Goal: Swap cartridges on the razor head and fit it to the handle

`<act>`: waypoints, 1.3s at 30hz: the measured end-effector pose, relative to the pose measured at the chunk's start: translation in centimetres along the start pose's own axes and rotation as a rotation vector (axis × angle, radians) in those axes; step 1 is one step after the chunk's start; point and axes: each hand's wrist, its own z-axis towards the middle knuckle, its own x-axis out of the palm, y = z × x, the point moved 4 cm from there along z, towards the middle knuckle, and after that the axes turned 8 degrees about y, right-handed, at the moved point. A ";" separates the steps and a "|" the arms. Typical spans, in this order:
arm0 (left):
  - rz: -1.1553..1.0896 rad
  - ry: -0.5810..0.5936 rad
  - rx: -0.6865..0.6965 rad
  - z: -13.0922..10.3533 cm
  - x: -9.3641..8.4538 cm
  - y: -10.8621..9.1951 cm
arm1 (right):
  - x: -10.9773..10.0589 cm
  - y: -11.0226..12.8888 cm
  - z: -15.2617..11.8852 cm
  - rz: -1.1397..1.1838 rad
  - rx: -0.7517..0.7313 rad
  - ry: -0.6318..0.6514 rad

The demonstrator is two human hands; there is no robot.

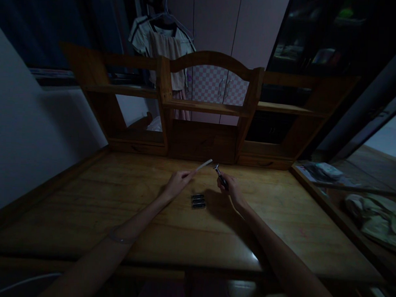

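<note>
My left hand (177,183) is closed on the lower end of a thin pale stick (204,164), which points up and to the right. The room is too dark to tell what kind of stick it is. In my right hand (232,191) is a razor (219,171), its dark handle wrapped by my fingers and its silver head tilted up toward the stick. The two tips are close but apart. Below and between both hands, a small clear case (198,201) with dark strips like razor cartridges lies flat on the wooden desk (143,237).
A wooden shelf unit (206,106) stands along the desk's far edge. Clothes (169,43) hang behind it on the left, in front of pale cabinets (215,19). To the right are a plastic-wrapped item (329,170) and a light cloth bag (374,215).
</note>
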 end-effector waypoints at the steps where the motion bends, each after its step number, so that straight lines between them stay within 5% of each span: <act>1: -0.002 -0.028 -0.008 0.0 -0.2 0.1 | 0.1 0.2 -0.1 0.015 -0.001 0.007; 9: -0.058 0.115 -0.001 -0.5 1.1 -1.1 | 0.5 0.6 -0.2 0.049 0.033 0.089; 14: 0.081 -0.009 -0.017 -0.3 0.4 -1.0 | 0.7 0.9 -0.3 -0.061 -0.029 0.082; 20: 0.176 -0.171 -0.022 -0.3 -1.0 -0.7 | -0.1 1.6 -0.7 -0.506 -0.199 -0.114; 29: 0.303 0.022 -0.023 -0.8 0.5 -1.3 | -0.4 1.7 -0.8 -0.754 -0.235 -0.238; 39: 0.376 -0.013 -0.082 -1.1 0.2 -1.8 | 0.3 2.0 -1.1 -0.851 -0.253 -0.219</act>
